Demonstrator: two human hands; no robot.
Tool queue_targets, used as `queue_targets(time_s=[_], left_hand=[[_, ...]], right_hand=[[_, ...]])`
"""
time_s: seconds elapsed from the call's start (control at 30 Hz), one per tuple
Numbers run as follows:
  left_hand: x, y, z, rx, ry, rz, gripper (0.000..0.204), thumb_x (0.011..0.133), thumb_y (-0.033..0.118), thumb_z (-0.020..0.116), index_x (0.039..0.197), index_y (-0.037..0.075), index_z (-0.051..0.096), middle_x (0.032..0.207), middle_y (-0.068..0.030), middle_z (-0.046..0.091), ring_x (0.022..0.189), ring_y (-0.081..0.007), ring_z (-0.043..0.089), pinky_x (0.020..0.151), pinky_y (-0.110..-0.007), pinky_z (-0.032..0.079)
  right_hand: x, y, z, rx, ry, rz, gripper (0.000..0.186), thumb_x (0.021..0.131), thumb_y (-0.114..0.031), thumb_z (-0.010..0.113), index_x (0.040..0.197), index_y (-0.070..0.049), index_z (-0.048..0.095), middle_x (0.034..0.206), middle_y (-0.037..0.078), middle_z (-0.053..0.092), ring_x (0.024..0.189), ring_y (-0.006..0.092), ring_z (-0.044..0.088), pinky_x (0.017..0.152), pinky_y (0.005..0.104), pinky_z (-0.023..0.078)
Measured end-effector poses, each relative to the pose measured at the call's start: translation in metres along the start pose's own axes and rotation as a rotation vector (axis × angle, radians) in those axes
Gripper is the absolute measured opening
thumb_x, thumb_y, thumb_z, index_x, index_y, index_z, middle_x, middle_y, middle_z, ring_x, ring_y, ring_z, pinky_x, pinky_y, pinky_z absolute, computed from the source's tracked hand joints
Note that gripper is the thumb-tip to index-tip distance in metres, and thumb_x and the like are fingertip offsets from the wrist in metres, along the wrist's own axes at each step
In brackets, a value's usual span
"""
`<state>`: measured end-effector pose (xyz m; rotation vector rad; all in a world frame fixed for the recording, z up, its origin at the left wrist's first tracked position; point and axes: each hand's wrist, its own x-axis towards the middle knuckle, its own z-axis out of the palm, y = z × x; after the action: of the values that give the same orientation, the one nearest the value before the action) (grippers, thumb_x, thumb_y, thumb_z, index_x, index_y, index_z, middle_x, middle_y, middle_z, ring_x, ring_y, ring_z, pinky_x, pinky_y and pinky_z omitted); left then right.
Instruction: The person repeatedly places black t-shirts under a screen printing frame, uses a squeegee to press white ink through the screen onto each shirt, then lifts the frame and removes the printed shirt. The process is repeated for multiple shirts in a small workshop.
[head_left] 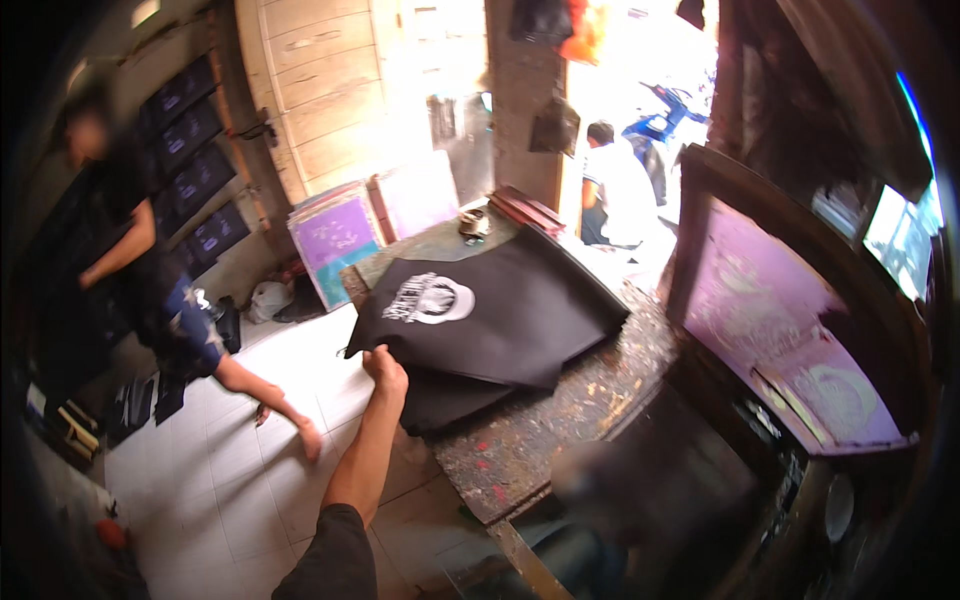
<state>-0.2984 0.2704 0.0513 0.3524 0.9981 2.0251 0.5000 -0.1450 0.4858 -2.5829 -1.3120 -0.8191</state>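
From the lower edge my left forearm reaches up to the worktable. My left hand [385, 372] is closed on the near left edge of a black printed fabric piece [530, 310]. This dark, flat piece bears a white round emblem with lettering. It lies over another black piece [450, 400], whose edge shows beneath it on the table. My right hand does not show; a blurred brownish patch by the table's near edge cannot be made out.
The paint-spattered worktable [560, 435] carries a small object [474, 226] at its far end. To the right leans a purple printing screen [770, 330] in a dark frame. A person [120, 220] moves at left near hanging black printed pieces; another [615, 190] crouches by the bright doorway.
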Motion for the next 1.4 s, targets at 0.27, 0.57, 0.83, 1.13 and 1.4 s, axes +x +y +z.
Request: queue_targets(time_s=[0.27,0.57,0.83,1.13,1.4], left_hand=[[-0.135,-0.053,0.084,-0.011,-0.395,-0.741,0.043,0.093,0.000,0.063,0.134,0.001,0.049,0.138,-0.0199,0.054,0.126,-0.0359,0.057,0.104,-0.060,0.052],[-0.042,-0.094,0.114,-0.086,-0.181,-0.456,0.038,0.102,0.005,0.040,0.139,-0.001,0.049,0.142,-0.0217,0.053,0.127,-0.0404,0.057,0.109,-0.064,0.046],[-0.106,-0.112,0.175,0.220,-0.673,-0.710,0.051,0.109,0.035,0.047,0.140,-0.004,0.042,0.140,-0.0219,0.056,0.125,-0.0362,0.058,0.110,-0.052,0.045],[-0.193,-0.082,0.147,1.316,-1.326,0.400,0.039,0.079,0.029,0.087,0.094,0.002,0.064,0.088,-0.0096,0.066,0.085,-0.0214,0.063,0.078,-0.035,0.051],[-0.109,-0.084,0.124,0.787,-1.137,-0.042,0.019,0.095,0.020,0.074,0.090,0.004,0.067,0.084,0.0008,0.067,0.081,-0.0089,0.059,0.075,-0.029,0.049]], right_hand=[[-0.021,-0.004,-0.017,-0.012,-0.033,0.024,0.055,0.099,-0.052,0.058,0.135,-0.011,0.065,0.138,0.023,0.057,0.129,0.0350,0.056,0.110,0.0401,0.041],[-0.044,-0.079,-0.032,0.164,0.047,0.051,0.069,0.094,-0.060,0.060,0.131,-0.002,0.066,0.132,0.024,0.060,0.122,0.0335,0.060,0.108,0.0396,0.042],[-0.040,-0.076,-0.043,0.257,-0.003,0.194,0.074,0.093,-0.064,0.059,0.127,0.002,0.067,0.130,0.024,0.062,0.119,0.0347,0.062,0.106,0.0394,0.043],[-0.027,-0.066,-0.049,0.452,-0.162,0.208,0.076,0.089,-0.066,0.063,0.122,0.003,0.069,0.123,0.024,0.065,0.113,0.0328,0.064,0.103,0.0390,0.045],[-0.031,-0.072,-0.034,0.376,0.022,0.136,0.082,0.085,-0.074,0.062,0.107,0.004,0.074,0.111,0.023,0.069,0.101,0.0299,0.067,0.097,0.0386,0.048]])
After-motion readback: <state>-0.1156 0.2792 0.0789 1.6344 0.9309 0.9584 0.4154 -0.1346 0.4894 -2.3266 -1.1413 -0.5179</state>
